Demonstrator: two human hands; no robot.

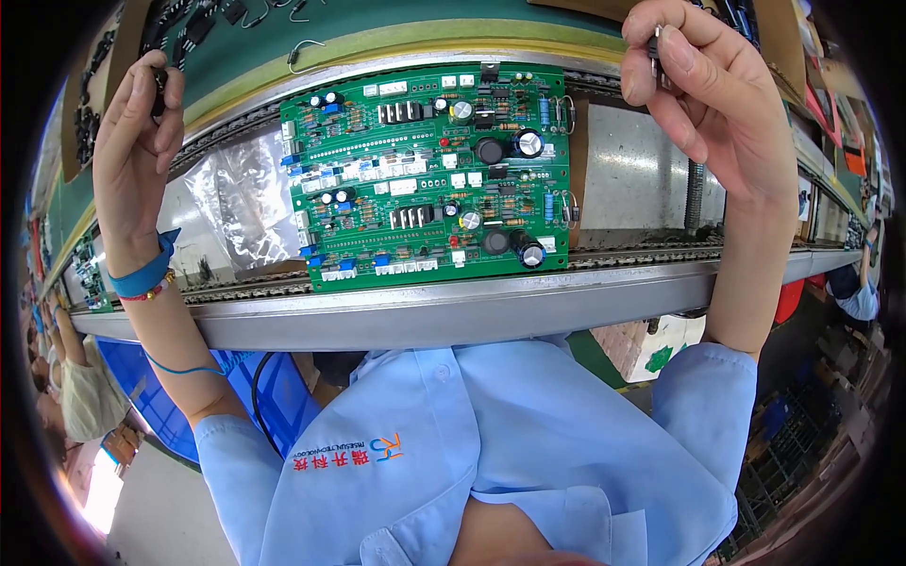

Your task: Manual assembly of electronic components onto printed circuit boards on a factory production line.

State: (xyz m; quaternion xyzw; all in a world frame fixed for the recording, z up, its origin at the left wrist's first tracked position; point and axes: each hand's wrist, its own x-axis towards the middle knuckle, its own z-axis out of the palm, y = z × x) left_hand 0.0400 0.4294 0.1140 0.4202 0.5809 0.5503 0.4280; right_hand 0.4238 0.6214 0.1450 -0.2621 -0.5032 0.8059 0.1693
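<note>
Green circuit board (559,253) lies flat, bridging the two edges of a chain conveyor (651,253), just in front of the wearer; it bears two near-identical halves, one above the other. Left hand (140,141) is raised well clear beyond the board's left end, thumb and fingers pinching a small black part (159,92). Right hand (722,104) is up past the right end, fingertips closed on a small metal-legged component (657,57); its exact type is unclear.

Progress, by my judgement: populating looks well advanced. Both halves carry white connectors, resistors, tall black capacitors (530,143) and looped-lead parts at the right edge. Neither held piece is on the board, so at least those seem left to seat. Whether open holes remain: too small to tell. Joints underneath: hidden.

Nearby: clear plastic bag (247,198) left of the board; loose leaded parts on the green mat (396,28) beyond.
</note>
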